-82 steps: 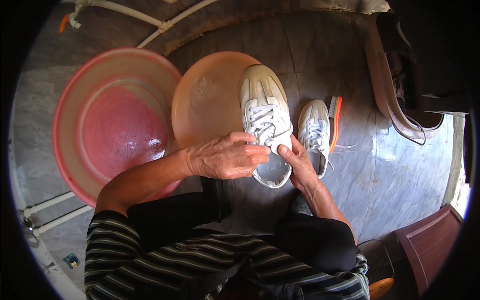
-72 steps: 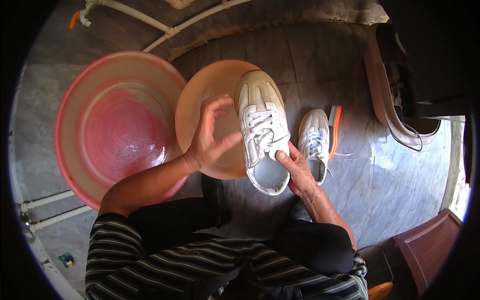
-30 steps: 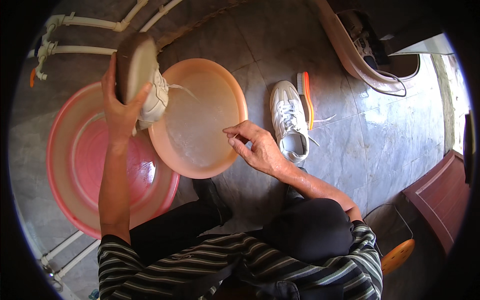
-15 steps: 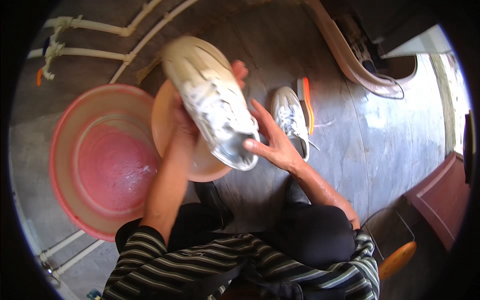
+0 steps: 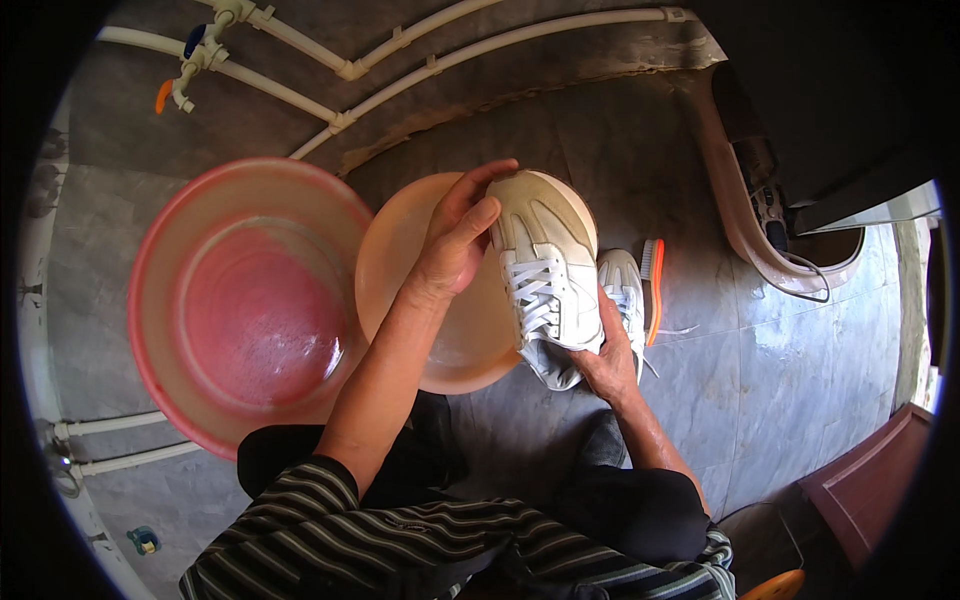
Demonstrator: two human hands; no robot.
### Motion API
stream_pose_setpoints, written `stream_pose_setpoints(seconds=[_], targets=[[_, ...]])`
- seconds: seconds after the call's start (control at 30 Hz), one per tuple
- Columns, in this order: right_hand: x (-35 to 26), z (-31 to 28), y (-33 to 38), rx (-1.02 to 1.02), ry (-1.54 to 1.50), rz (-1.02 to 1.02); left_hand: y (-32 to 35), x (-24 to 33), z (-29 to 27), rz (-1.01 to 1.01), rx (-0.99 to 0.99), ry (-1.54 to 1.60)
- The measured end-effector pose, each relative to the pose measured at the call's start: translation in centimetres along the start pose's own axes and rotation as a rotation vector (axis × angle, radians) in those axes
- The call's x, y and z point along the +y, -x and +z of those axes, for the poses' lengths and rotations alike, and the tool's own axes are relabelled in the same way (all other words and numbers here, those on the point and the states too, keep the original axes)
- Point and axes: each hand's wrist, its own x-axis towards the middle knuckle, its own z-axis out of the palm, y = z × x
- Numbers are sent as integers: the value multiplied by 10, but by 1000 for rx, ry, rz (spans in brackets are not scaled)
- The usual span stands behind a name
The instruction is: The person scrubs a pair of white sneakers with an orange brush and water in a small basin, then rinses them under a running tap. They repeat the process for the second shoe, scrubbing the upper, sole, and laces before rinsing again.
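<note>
The white shoe [image 5: 565,255] sits between both hands' fingers, grasped near its collar by the right hand [image 5: 610,362], best kept firm; the left hand [image 5: 455,245] has fingers loosely parted beside its toe, contact unclear, over the orange basin [image 5: 388,290].

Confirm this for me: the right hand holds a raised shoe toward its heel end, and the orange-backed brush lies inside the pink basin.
The brush's place is wrong: the head view shows the orange-backed brush on the floor, beside the other shoe. The right hand does hold a raised shoe toward its heel end.
</note>
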Motion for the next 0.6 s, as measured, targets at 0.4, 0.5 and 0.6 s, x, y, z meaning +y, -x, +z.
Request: stream_pose_setpoints(seconds=[0.4, 0.5, 0.6], targets=[[3, 1, 0, 20, 202, -87, 5, 2, 10, 25, 56, -224], [0, 2, 0, 39, 229, -102, 6, 3, 17, 124, 90, -415], [1, 6, -1, 43, 242, -103, 4, -7, 19, 291, 145, -640]])
